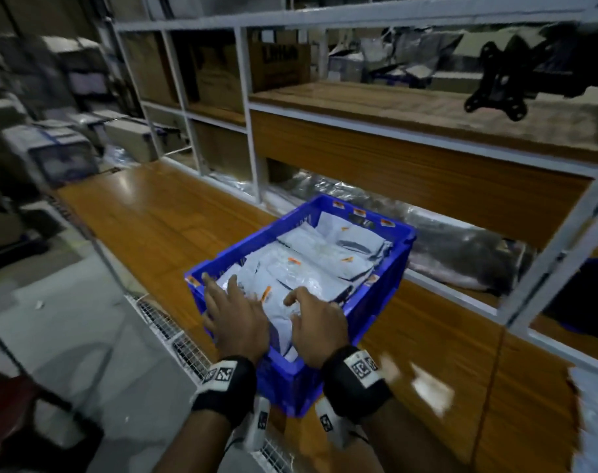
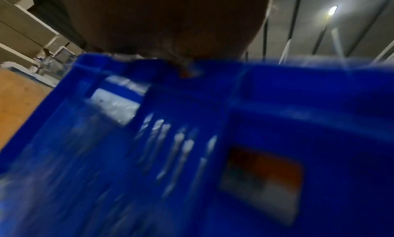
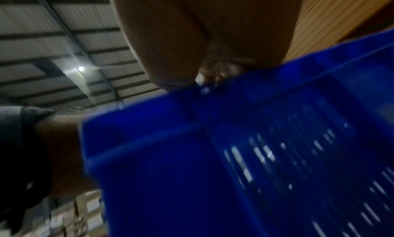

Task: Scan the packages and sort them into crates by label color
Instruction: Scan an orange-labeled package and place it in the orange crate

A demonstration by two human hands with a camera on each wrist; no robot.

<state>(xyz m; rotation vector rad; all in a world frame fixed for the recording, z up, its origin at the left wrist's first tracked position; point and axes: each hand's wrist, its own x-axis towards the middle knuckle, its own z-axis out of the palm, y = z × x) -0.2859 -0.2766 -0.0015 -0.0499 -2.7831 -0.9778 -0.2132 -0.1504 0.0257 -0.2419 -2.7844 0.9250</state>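
Blue crate (image 1: 376, 302) on wooden counter (image 1: 161, 227), full of white plastic packages (image 1: 311, 264) with small orange labels. Left hand (image 1: 234, 317) over crate's near left corner, fingers spread, flat. Right hand (image 1: 319, 324) beside it over near rim, fingers bent on packages, grip unclear. Crate walls hard plastic, slotted.

Your left hand (image 1: 234, 315) and right hand (image 1: 316, 327) cover the near packages (image 1: 319, 264) in the blue crate (image 1: 386, 288), so you cannot read whether the fingers grip anything. Both wrist views are smeared: the crate wall (image 2: 277, 122) fills them and hides your fingertips behind its rim. On the far shelf, the box lettering (image 1: 279, 52) is too blurred to read.
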